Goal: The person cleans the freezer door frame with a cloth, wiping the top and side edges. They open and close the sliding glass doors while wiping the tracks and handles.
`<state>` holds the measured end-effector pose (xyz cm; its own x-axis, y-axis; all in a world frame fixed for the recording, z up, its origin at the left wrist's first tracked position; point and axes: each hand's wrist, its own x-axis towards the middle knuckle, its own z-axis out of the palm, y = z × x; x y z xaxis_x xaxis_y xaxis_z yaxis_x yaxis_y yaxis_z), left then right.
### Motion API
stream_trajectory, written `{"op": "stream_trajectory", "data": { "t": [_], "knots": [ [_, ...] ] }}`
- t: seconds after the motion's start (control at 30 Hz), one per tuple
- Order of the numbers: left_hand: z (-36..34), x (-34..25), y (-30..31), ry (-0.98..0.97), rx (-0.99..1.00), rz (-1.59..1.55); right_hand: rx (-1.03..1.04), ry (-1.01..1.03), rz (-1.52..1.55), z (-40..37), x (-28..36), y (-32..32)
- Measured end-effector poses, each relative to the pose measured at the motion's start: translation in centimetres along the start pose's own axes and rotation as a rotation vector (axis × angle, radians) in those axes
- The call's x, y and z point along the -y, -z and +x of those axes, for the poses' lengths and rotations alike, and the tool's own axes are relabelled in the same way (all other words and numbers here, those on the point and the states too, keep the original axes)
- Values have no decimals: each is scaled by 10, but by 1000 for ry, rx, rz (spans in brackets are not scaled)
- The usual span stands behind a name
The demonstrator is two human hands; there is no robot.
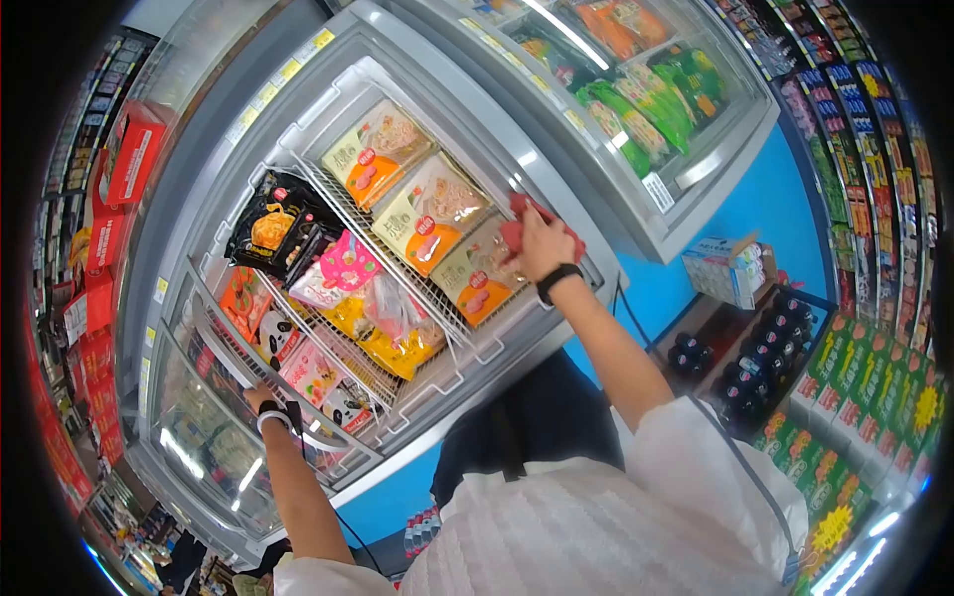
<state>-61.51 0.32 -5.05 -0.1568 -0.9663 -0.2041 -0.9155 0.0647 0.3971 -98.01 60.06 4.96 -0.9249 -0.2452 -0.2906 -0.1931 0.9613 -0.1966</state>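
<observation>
An open chest freezer (467, 370) holds wire baskets of packaged food. My right hand (544, 245) presses a red cloth (515, 234) against the freezer's near right rim, next to an orange and cream package (479, 275). Two similar packages (427, 212) lie beyond it in the same basket. My left hand (260, 397) is at the edge of the sliding glass lid (214, 397), its fingers closed on the lid's frame (234, 360). Black (281, 226), pink (348, 260) and yellow (383, 338) packages lie in the baskets between my hands.
A second freezer (636, 189) with a closed glass lid stands at the upper right. Dark bottles (760, 363) in a crate, a white carton (725, 270) and stacked green boxes (865, 387) are on the right. Red boxes (137, 154) line the left side.
</observation>
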Motion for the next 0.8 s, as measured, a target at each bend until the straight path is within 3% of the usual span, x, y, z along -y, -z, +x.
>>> {"op": "stream_trajectory", "data": {
  "t": [0.03, 0.07, 0.13, 0.2, 0.27, 0.33, 0.4, 0.43, 0.47, 0.53, 0.67, 0.7, 0.73, 0.8],
  "knots": [
    [-43, -56, 11, 182, 118, -298, 27, -9, -45, -21, -19, -8],
    [12, 9, -6, -29, -62, 180, 77, -64, -71, -44, -35, -13],
    [-27, -50, 9, 125, 48, 63, 273, -177, -44, -81, -66, -15],
    [-23, -53, -4, 129, -69, 7, 316, -249, -1, -109, -80, -10],
    [-37, -63, -8, 211, 64, -154, 215, -215, 40, -116, -85, -10],
    [9, -29, -38, 95, -63, 107, 253, -252, 24, -105, -86, -15],
    [-8, -52, -51, 145, -148, 148, 238, -303, 39, -97, -77, -9],
    [-1, -50, -47, -145, 90, 132, 242, -297, 20, -95, -76, -9],
    [-75, -122, -28, 54, 77, 128, 248, -290, -1, -94, -76, -9],
    [-88, -136, -46, 101, -96, 176, 251, -275, -14, -88, -80, -9],
    [-95, -146, -69, 10, 92, 173, 408, -257, 23, -68, -96, 9],
    [-150, -190, -50, -47, 8, 278, 375, -151, 120, -64, -108, 8],
    [-125, -169, -75, 34, 94, 145, 343, -46, 219, -62, -117, 8],
    [-120, -174, -80, -64, 186, 318, 334, 43, 389, -62, -113, 17]
  ]
}}
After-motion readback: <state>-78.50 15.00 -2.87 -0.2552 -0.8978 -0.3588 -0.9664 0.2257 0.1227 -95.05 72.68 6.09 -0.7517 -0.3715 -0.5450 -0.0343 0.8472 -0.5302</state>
